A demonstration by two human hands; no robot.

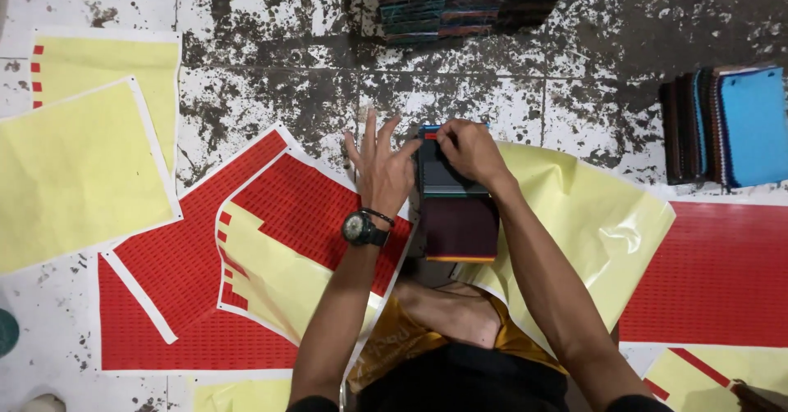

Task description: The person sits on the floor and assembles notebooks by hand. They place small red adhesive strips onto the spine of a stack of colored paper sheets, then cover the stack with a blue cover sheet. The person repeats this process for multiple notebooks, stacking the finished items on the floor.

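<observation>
Swatch stack (456,215) is pinched at its top by right hand (469,151); left hand (379,170), fingers spread, apparently touches its left edge.

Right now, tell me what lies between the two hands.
In the head view, the stack of dark fabric swatches stands between them: the left hand is spread against its side and the right hand presses its top edge.

The floor (271,92) was worn tile, white with heavy dark blotches. Red sticker sheets (164,297) and pale yellow backing sheets (74,174) lay flat across it at left, another red sheet (714,272) and a crumpled yellow sheet (591,223) at right. A row of coloured swatch books (726,125) rested at far right; a dark stack (468,2) sat at top.
</observation>
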